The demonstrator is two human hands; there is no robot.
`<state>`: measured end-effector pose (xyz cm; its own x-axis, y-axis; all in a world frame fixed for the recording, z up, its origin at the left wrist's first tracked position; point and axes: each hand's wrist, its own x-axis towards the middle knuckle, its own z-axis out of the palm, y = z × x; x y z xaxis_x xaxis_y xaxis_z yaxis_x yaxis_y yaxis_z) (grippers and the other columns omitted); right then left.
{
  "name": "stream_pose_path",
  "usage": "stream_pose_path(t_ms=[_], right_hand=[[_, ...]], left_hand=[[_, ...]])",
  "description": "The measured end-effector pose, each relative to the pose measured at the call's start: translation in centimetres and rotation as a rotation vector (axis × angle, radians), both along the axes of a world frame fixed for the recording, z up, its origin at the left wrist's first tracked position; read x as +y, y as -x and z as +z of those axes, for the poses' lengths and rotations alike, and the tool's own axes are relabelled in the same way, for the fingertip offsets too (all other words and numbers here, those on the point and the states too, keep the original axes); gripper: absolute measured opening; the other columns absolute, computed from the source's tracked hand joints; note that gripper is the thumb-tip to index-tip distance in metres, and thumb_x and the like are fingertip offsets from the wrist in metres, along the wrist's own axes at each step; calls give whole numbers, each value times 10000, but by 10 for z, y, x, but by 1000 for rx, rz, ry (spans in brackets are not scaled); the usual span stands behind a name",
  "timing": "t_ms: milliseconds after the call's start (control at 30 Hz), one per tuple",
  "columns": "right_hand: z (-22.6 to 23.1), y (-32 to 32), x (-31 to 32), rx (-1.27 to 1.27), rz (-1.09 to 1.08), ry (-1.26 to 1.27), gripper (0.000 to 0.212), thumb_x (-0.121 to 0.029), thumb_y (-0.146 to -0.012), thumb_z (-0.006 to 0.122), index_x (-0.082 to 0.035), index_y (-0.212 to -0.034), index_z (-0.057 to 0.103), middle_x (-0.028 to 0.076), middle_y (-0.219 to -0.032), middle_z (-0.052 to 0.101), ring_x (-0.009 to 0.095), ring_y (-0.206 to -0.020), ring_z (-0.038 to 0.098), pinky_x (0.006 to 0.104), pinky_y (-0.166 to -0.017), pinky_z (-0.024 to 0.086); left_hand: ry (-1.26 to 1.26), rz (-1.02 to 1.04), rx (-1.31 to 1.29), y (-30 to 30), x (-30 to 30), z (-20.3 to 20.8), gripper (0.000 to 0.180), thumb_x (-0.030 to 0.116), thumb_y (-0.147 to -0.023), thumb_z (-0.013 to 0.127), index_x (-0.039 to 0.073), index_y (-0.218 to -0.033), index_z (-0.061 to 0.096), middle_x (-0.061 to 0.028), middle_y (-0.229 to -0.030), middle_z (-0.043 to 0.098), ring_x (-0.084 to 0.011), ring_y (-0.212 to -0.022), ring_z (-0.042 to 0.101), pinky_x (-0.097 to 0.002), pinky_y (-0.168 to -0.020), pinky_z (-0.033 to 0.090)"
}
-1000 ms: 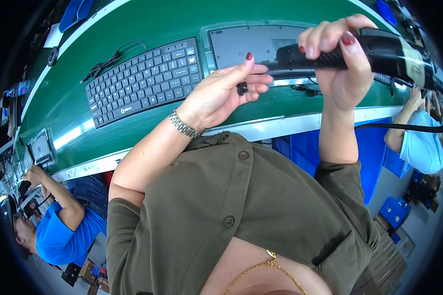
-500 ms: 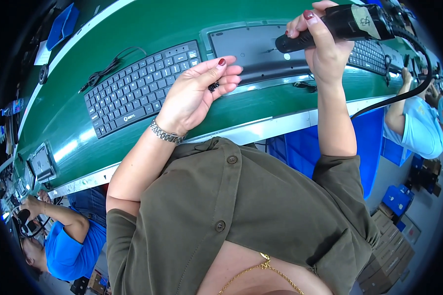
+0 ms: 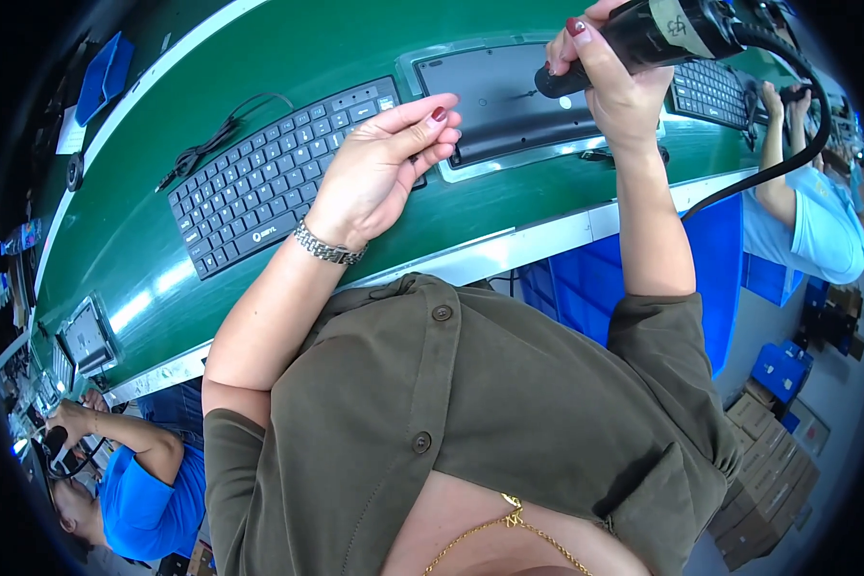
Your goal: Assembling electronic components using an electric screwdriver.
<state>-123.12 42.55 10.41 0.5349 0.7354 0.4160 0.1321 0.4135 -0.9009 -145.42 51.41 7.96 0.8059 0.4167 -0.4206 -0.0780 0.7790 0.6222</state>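
Note:
My right hand [image 3: 629, 101] is wrapped round a black electric screwdriver [image 3: 634, 43] with a pale tape label and a thick cord. Its thin bit points left over the back of a face-down black keyboard [image 3: 480, 125], which lies in a clear tray-like holder. I cannot tell whether the bit touches it. My left hand [image 3: 384, 163] is closed, palm turned inward, beside that keyboard's left edge. Small dark pieces that look like screws sit in its curled fingers, mostly hidden. Left of it lies a face-up black keyboard [image 3: 269, 178] with its cable [image 3: 211, 144] bundled behind.
The green bench [image 3: 432, 226] has a pale front edge. Another keyboard [image 3: 715, 96] lies at the right, near a co-worker in light blue [image 3: 821, 216]. A co-worker in blue [image 3: 154, 499] works at the left. Blue bins [image 3: 586, 283] stand below the bench; cartons [image 3: 763, 480] are stacked lower right.
My right hand and the screwdriver have shifted slightly left and up. My left hand's fingers have drawn closer together, hiding more of the dark pieces. The view has shifted a little.

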Motion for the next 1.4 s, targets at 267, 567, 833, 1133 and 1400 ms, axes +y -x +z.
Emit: stream_pose_path(t_ms=[267,567,833,1133,1400], right_hand=[[51,57,4,171,148,-241,288,-3,-859,569,-33,-1129,474,95,-672,566,222,-516,576,319,-513,502],[58,86,11,330,266,-356,331,-53,-874,546,-51,-1191,451,105,-633,559,242,-493,566,333,-501,483],[60,104,12,555,258,-331,328,-61,-876,546,-48,-1190,455,109,-637,558,240,-488,561,330,-499,477],[13,74,26,37,-23,-190,300,-2,-865,568,-19,-1146,465,102,-695,554,220,-547,571,321,-545,507],[-2,75,33,25,-44,-116,280,24,-858,573,-5,-1117,469,104,-739,557,206,-583,578,306,-562,520]], left_hand=[[104,-80,-34,5,3,-4,177,101,-960,582,-30,-1073,619,-104,-974,668,-107,-785,620,-191,-721,535],[126,-221,-111,15,10,-11,190,133,-966,582,-19,-1074,620,-91,-947,664,-89,-761,605,-179,-689,524],[177,-360,-182,28,24,-17,239,161,-939,634,-43,-1064,620,-121,-944,671,-125,-782,626,-199,-709,526],[136,-193,25,46,28,4,262,141,-975,564,-53,-1151,582,-152,-1046,663,-138,-822,638,-200,-725,541],[122,-283,-180,76,54,-31,271,155,-993,528,-54,-1160,572,-152,-1035,665,-139,-820,645,-207,-737,552]])
